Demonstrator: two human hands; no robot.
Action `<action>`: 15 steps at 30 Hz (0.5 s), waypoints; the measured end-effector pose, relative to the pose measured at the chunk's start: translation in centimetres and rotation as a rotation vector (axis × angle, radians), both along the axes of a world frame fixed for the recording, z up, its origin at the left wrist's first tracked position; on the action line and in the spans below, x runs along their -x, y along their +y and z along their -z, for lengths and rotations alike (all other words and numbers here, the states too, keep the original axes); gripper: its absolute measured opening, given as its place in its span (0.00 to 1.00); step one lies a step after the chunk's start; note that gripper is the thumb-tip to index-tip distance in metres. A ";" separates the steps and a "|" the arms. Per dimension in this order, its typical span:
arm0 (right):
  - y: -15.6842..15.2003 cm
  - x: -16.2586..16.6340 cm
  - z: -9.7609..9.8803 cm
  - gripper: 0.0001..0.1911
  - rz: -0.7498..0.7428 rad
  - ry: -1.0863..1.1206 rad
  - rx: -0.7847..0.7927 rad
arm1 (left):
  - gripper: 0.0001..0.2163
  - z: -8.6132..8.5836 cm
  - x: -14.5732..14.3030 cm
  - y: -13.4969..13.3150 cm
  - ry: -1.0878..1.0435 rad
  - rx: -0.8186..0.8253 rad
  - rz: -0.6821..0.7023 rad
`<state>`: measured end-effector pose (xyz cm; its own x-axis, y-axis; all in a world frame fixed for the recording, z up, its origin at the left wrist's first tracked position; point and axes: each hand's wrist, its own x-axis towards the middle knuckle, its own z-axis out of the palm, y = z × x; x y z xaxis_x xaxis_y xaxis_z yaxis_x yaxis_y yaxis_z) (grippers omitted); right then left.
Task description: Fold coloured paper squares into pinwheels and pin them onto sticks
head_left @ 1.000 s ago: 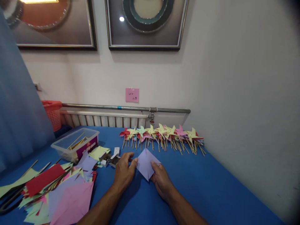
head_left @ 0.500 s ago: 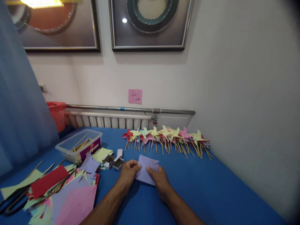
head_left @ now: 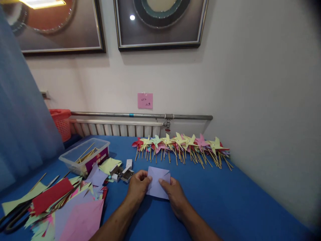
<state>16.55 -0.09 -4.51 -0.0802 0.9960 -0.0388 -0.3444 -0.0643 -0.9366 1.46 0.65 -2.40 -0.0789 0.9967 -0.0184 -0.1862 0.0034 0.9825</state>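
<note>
A lilac paper square [head_left: 156, 188] is being held by 2 hands, on the near side of the pinwheel row [head_left: 179, 140] and clear of it! Its left edge is pinched by the left hand [head_left: 138, 184], its right edge by the right hand [head_left: 175, 195], and a cut is seen near the upper right corner. Nearer than the pinwheel row and to its left, 2 small opened cardboard boxes [head_left: 127, 175] are set down. Farther left of the row, sticks [head_left: 86, 155] are held in a clear plastic tub [head_left: 70, 160]. At the row's near left, coloured paper sheets [head_left: 82, 217] are piled; farthest left, black-handled scissors [head_left: 18, 208] are laid. Above the row, a pink note [head_left: 145, 101] is stuck up.
</note>
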 end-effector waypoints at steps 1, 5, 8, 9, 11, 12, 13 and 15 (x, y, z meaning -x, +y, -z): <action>0.0 0.0 0.1 0.26 0.008 -0.007 0.005 | 0.14 0.0 0.0 -0.1 0.019 -0.018 -0.012; -0.3 0.0 -0.4 0.24 0.001 0.027 0.021 | 0.14 0.1 0.0 -0.2 0.065 -0.061 -0.032; -0.8 0.1 -1.2 0.24 -0.073 0.092 0.047 | 0.12 0.1 0.0 -0.3 0.092 -0.084 -0.034; -0.9 0.1 -1.4 0.23 -0.084 0.101 0.055 | 0.12 0.2 0.0 -0.4 0.107 -0.101 -0.040; -1.0 0.2 -1.5 0.23 -0.076 0.102 0.068 | 0.10 0.2 0.0 -0.4 0.161 -0.147 -0.058; -1.0 0.2 -1.4 0.22 -0.062 0.098 0.074 | 0.08 0.3 0.0 -0.5 0.200 -0.170 -0.066; -0.9 0.3 -1.2 0.22 -0.047 0.091 0.079 | 0.07 0.3 0.0 -0.5 0.247 -0.194 -0.075; -0.7 0.3 -0.8 0.22 -0.017 0.076 0.090 | 0.04 0.3 0.1 -0.7 0.372 -0.272 -0.092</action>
<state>16.22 -0.82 -3.68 -0.1032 0.9873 -0.1210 -0.4125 -0.1531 -0.8980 1.35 -0.07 -2.71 -0.1190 0.9498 0.2892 0.1912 -0.2639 0.9454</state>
